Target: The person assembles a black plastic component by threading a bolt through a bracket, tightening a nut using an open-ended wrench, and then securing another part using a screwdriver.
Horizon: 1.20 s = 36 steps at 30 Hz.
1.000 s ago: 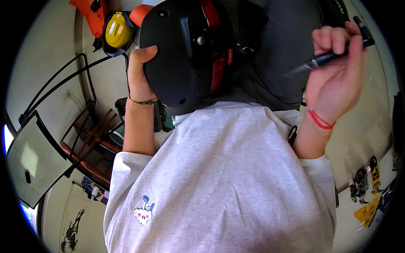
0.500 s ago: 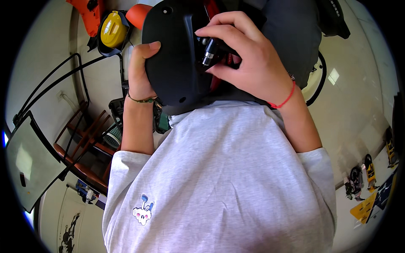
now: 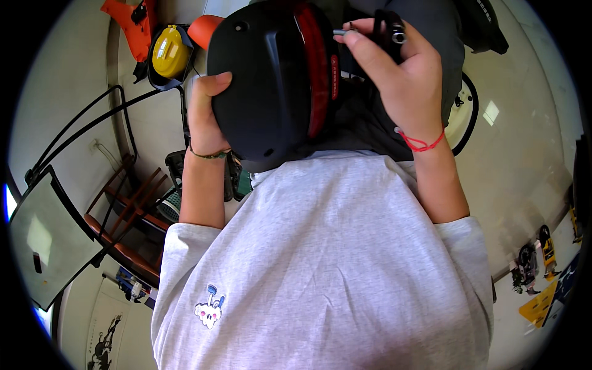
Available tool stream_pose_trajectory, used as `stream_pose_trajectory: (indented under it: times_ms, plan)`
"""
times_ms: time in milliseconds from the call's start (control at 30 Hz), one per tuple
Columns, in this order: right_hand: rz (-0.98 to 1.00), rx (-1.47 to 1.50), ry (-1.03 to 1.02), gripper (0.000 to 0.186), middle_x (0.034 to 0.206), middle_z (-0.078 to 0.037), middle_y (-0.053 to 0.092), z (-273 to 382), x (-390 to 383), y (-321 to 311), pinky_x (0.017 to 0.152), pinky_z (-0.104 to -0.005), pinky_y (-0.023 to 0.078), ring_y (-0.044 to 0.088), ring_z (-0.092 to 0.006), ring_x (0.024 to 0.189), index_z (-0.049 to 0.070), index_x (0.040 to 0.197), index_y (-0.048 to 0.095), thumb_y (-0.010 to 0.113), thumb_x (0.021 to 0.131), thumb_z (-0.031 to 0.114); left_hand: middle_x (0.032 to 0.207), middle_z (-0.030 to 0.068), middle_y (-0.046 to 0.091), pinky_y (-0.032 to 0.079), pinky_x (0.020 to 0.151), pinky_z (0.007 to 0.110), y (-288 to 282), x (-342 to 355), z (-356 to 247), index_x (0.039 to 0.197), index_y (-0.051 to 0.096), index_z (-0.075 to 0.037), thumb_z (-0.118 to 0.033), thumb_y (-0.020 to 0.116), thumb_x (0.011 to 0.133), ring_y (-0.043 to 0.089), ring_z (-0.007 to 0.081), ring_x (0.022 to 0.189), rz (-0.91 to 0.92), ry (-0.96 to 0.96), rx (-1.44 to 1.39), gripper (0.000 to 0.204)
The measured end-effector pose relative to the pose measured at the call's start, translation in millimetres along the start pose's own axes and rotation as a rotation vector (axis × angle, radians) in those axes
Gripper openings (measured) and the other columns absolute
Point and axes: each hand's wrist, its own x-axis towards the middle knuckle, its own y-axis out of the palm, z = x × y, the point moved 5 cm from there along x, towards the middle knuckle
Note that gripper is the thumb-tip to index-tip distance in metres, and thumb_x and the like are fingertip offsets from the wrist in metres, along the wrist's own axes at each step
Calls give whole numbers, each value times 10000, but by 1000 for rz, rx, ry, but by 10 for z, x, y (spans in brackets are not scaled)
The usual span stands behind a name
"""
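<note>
A black rounded case, like a scooter tail box, rests on my lap with a red reflector strip along its right side. My left hand grips its left edge, the thumb lying on the top and the other fingers hidden beneath. To the right of the reflector, my right hand is raised and closed in a pinch. Between thumb and forefinger it holds what looks like a key with a slim silver shaft. A black strap with a silver metal fitting hangs over the fingers.
Beyond the case, at upper left, are an orange panel, a yellow piece in a black shell and an orange rounded part. A wooden chair and a black-framed windshield stand at left. At right shows a wheel-like ring.
My right hand has moved up and right, away from the case, taking the key and strap with it. The red reflector is now uncovered. My left hand keeps its hold.
</note>
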Motion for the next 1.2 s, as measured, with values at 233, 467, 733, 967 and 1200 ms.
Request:
stream_pose_trajectory:
  times_ms: [233, 467, 733, 967, 1200]
  plan:
    - [-122, -23, 173, 194, 838, -59, 687, -47, -154, -612, 522, -171, 383, 505, -21, 595, -7, 963, 638, 626, 837, 139, 1109, 160, 587, 488, 861, 364, -50, 164, -26, 1202, 474, 12, -243, 476, 784, 601, 273, 970, 163, 154, -209, 489]
    - [-231, -83, 326, 209, 829, -46, 695, -167, -260, -1007, 428, -154, 266, 349, 20, 473, 24, 934, 647, 630, 830, 204, 1005, 112, 609, 484, 805, 316, -171, 503, 406, 1137, 521, -4, -239, 497, 859, 600, 218, 893, -66, 55, -87, 364]
    - [-86, -39, 411, 206, 846, -44, 692, -288, -348, -844, 461, -155, 313, 421, 9, 521, 8, 927, 638, 634, 832, 191, 622, -37, 481, 233, 389, 180, -704, 550, 90, 884, 548, -59, -268, 512, 914, 330, 34, 430, -262, 181, 314, 215]
    - [83, 78, 338, 161, 797, -33, 659, -294, -443, -469, 699, -217, 454, 587, -70, 743, -10, 889, 623, 665, 818, 128, 639, -21, 413, 207, 399, 190, 400, -133, 34, 939, 534, -23, -180, 473, 923, 263, 35, 433, 55, 207, 423, 170]
    - [50, -98, 401, 171, 760, -29, 653, -211, -480, -473, 638, -216, 443, 564, -60, 682, -1, 858, 621, 670, 815, 157, 655, -37, 403, 215, 444, 194, 782, 106, 816, 1012, 530, -26, -126, 446, 942, 293, 33, 493, 233, -39, 482, 148]
